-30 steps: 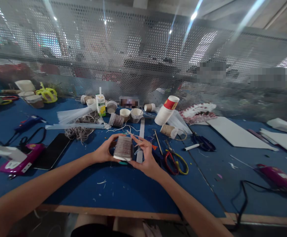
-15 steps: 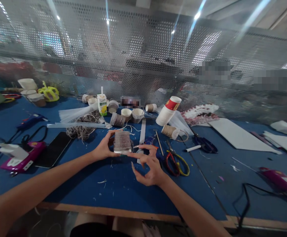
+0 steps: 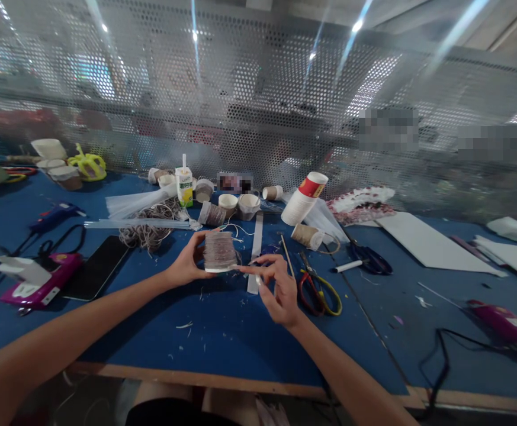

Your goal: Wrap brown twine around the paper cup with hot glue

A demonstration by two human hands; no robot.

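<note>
At the middle of the blue table (image 3: 222, 349), near its front edge, one cord-wrapped cup (image 3: 220, 248) is held just above the surface by one of the two hands. Its wall is covered with grey-brown cord in close, level rows; a white rim shows along the lower edge, and the sides look nearly straight. The left hand (image 3: 188, 263) grips it from the side, thumb low and fingers behind. The right hand (image 3: 280, 290) is narrow, fingers bent, with its forefinger pointing to the cup's lower right edge; whether it pinches a strand cannot be told. Counted behind the held cup: one grey-wrapped cup (image 3: 211, 215) lying on its side, two cups standing mouth up, one drink carton (image 3: 184, 188) with one straw, and one heap of loose cord (image 3: 147, 234). To the right: one leaning stack of paper cups (image 3: 296, 208), one beige-wrapped cup (image 3: 303, 235) on its side, one ruler (image 3: 257, 236), one white pen (image 3: 347, 265) and two pairs of scissors (image 3: 310, 274), one with red and yellow handles, one with dark blue. To the left: one black phone (image 3: 97, 268) and one blue glue gun (image 3: 54, 218).
</note>
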